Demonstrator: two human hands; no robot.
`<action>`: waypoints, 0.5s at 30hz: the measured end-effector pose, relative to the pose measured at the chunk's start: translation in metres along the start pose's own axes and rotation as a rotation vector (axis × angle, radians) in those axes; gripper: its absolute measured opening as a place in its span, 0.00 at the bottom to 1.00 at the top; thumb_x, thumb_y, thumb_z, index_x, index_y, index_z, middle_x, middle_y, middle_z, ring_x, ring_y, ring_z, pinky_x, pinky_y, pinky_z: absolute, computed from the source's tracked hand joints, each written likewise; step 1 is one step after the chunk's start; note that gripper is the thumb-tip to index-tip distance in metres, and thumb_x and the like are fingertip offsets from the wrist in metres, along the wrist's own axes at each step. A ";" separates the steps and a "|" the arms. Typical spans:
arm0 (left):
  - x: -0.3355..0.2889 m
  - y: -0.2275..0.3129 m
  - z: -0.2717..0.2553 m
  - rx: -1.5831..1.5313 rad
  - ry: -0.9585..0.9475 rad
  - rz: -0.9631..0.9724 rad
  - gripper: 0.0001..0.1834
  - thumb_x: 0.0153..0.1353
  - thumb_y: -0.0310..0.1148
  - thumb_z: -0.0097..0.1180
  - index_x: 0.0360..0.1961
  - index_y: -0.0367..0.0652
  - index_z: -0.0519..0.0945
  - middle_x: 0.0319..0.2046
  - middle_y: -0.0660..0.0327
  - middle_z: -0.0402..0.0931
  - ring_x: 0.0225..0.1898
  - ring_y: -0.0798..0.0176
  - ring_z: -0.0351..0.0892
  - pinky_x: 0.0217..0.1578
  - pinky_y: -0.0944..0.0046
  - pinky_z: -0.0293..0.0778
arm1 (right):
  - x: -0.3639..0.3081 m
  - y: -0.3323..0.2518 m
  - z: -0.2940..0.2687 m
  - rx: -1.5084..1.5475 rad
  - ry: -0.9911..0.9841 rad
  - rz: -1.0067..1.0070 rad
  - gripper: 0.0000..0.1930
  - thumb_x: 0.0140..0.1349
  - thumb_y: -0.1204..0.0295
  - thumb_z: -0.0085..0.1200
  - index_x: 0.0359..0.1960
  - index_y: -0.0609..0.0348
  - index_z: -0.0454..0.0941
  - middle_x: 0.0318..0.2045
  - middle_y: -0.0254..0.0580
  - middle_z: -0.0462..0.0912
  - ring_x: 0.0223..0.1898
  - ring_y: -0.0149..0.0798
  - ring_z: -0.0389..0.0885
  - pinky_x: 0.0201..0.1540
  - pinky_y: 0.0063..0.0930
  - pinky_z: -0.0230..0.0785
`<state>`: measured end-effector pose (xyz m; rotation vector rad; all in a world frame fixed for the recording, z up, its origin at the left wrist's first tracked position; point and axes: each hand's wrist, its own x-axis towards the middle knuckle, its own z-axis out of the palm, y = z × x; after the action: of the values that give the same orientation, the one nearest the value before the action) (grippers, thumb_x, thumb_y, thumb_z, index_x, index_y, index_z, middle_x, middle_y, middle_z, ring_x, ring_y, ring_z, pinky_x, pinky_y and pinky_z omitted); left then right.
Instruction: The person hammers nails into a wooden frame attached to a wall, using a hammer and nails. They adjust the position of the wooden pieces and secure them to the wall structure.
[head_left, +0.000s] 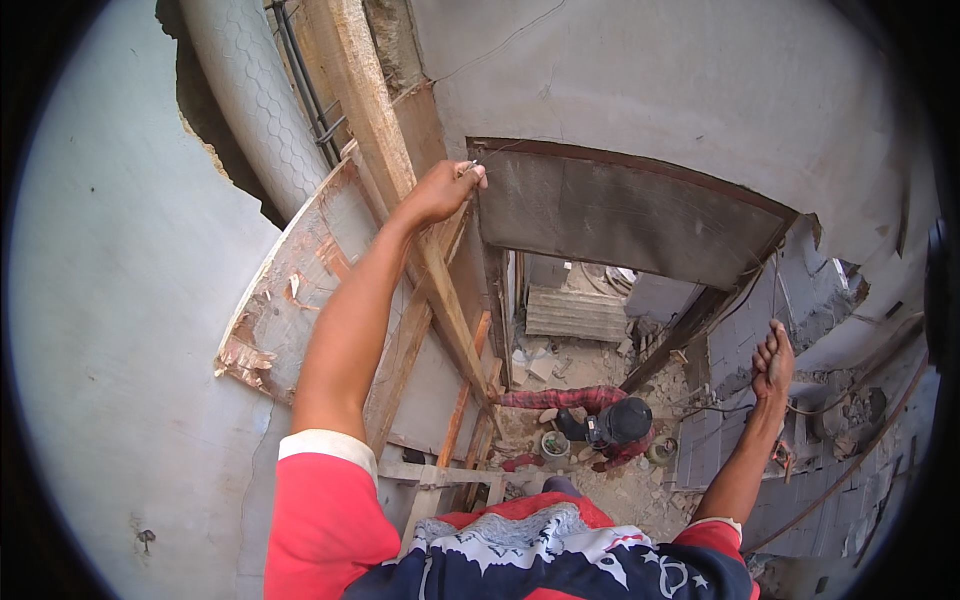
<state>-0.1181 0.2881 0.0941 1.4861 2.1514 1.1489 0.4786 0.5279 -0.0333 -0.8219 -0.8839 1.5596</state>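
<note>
Raised ahead of me, my left hand point(450, 191) is closed in a pinch near the upper left corner of the doorway. A thin wire-like line point(505, 150) shows beside its fingertips, but what the fingers hold is too small to name. Just left of that hand stands a tall wooden post point(372, 110). My right hand point(771, 364) is held out to the right with its fingers curled in. Whatever may be in it is hidden. Between my hands, a dull grey panel point(625, 212) in a brown frame spans the top of the doorway.
Below me, a person in a dark cap point(629, 420) and checked shirt reaches toward the timber frame point(445, 300). A bucket point(555, 446) stands beside them on the rubble-strewn floor point(545, 372). A splintered board point(255, 325) juts out at left; broken wall edges point(845, 290) lie right.
</note>
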 end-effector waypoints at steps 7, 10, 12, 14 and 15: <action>-0.006 0.009 0.003 0.093 -0.056 0.106 0.22 0.76 0.48 0.50 0.41 0.41 0.87 0.19 0.67 0.67 0.28 0.70 0.68 0.34 0.61 0.69 | -0.074 -0.137 -0.170 -0.126 0.329 -0.381 0.23 0.79 0.60 0.46 0.67 0.60 0.71 0.23 0.20 0.57 0.20 0.16 0.51 0.18 0.16 0.46; -0.007 0.009 0.003 0.089 -0.087 0.097 0.23 0.76 0.49 0.49 0.42 0.41 0.87 0.27 0.63 0.76 0.36 0.68 0.73 0.44 0.60 0.72 | -0.115 -0.127 -0.148 -0.255 0.363 -0.366 0.23 0.79 0.59 0.45 0.67 0.61 0.72 0.23 0.19 0.57 0.20 0.15 0.52 0.19 0.16 0.46; -0.010 0.007 -0.004 0.056 -0.111 0.059 0.24 0.77 0.50 0.48 0.43 0.40 0.87 0.38 0.59 0.83 0.46 0.65 0.77 0.54 0.59 0.71 | -0.133 -0.095 -0.119 -0.292 0.312 -0.310 0.21 0.80 0.60 0.45 0.64 0.63 0.73 0.22 0.18 0.56 0.20 0.15 0.52 0.18 0.16 0.43; -0.013 0.011 -0.005 0.055 -0.091 0.070 0.25 0.77 0.50 0.48 0.43 0.40 0.87 0.41 0.57 0.84 0.48 0.63 0.78 0.56 0.58 0.71 | -0.144 -0.059 -0.090 -0.390 0.252 -0.198 0.20 0.80 0.60 0.44 0.61 0.63 0.75 0.21 0.17 0.54 0.19 0.14 0.51 0.18 0.16 0.43; -0.013 0.015 0.000 0.049 -0.093 0.074 0.25 0.77 0.51 0.48 0.44 0.40 0.87 0.43 0.57 0.85 0.50 0.63 0.79 0.57 0.57 0.71 | -0.148 -0.039 -0.077 -0.417 0.212 -0.162 0.19 0.80 0.59 0.45 0.58 0.62 0.77 0.21 0.17 0.55 0.19 0.15 0.51 0.18 0.16 0.42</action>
<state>-0.1029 0.2783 0.1027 1.6203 2.0928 1.0356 0.5861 0.3942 -0.0297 -1.1569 -1.1060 1.1372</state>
